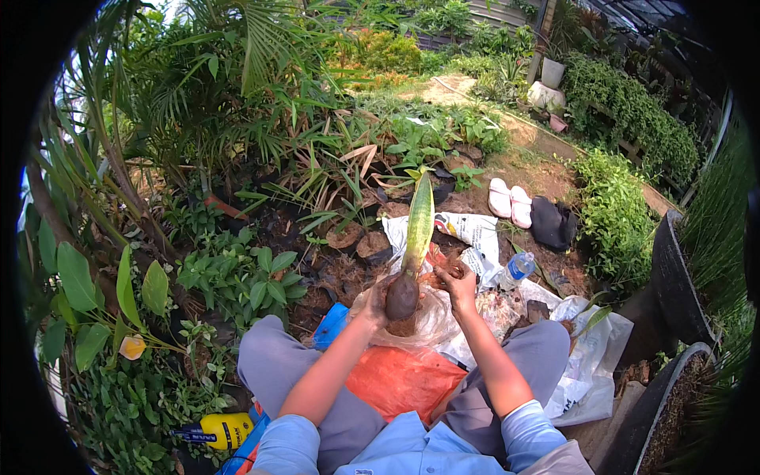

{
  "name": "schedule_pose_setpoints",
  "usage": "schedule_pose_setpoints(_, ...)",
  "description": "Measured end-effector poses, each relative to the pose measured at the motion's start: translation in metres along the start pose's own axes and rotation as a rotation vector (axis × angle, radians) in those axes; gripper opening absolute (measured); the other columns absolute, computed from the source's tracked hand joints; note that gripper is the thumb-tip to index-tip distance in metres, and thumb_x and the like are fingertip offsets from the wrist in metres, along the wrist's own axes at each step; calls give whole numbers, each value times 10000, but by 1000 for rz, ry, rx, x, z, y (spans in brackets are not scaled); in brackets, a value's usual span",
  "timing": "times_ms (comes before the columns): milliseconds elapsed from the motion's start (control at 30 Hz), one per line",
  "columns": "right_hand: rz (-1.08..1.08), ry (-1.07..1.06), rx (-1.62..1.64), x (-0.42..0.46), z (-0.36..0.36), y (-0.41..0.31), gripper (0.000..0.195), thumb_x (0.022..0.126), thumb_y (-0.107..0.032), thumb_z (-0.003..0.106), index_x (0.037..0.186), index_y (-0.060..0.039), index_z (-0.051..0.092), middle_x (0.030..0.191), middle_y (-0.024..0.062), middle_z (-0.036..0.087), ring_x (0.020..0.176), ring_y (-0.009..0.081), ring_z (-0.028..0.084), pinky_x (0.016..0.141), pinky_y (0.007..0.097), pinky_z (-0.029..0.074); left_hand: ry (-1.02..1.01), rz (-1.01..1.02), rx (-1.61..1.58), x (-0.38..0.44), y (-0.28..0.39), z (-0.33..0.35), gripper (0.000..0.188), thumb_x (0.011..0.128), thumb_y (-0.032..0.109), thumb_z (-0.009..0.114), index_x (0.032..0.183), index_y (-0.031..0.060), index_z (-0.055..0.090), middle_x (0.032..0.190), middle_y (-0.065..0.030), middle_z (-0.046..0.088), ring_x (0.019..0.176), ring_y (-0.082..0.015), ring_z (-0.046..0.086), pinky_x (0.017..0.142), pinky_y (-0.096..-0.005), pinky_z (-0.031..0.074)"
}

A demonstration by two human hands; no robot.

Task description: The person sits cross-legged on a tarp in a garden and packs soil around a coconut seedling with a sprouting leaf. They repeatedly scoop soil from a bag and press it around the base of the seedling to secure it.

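Observation:
My left hand (pixel 376 304) holds a dark brown, rounded root ball (pixel 402 298) from its left side. Out of its top rises an upright snake plant leaf (pixel 420 219), green with yellowish edges. To the right of the ball is my right hand (pixel 458 285), its fingers bent close to some reddish-brown fibre; whether they pinch any of it is unclear. A crumpled clear plastic bag (pixel 436 329) lies below both hands, with brown fibre (pixel 404 326) showing inside it beneath the ball.
Orange-red sheeting (pixel 404 380) lies between my legs. A water bottle (pixel 518 270) and white printed sacks (pixel 475 231) are ahead, with pink clogs (pixel 510 202) farther off. Large black pots (pixel 683 285) stand at right. Leafy plants (pixel 261 279) and a yellow spray bottle (pixel 225 431) are at left.

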State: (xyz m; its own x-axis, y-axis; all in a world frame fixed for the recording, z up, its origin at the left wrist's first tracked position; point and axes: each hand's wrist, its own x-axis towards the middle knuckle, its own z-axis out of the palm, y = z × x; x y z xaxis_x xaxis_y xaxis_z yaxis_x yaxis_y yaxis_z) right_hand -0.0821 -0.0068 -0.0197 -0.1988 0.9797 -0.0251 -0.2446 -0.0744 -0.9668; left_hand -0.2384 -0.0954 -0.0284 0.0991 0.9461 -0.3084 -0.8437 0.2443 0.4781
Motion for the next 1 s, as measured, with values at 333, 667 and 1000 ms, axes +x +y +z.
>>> schedule_pose_setpoints(333, 111, -31, -41, 1, -3, -2, 240, 736, -103, 677, 894, 64, 611, 757, 90, 618, 595, 131, 577, 519, 230, 471, -91, -6, -46, 13, -5, -6, 398, 857, 317, 442, 1119, 24, 504, 1064, -128, 579, 897, -276, 607, 787, -388, 499)
schedule_pose_setpoints(667, 125, 37, -27, 13, -20, -11, 182, 739, -92, 685, 846, 42, 620, 731, 80, 624, 560, 132, 578, 508, 231, 473, -112, 84, -139, 9, 25, 5, 518, 842, 281, 446, 1268, -7, 388, 1222, -113, 500, 817, -232, 600, 701, -371, 516)
schedule_pose_setpoints(1000, 121, 57, -67, 10, -8, 4, 170, 714, -51, 691, 827, 18, 584, 673, 73, 607, 512, 130, 574, 456, 231, 476, -257, 130, -105, 1, 44, 19, 608, 810, 333, 497, 1289, -12, 355, 1243, -88, 472, 841, -204, 590, 713, -360, 513)
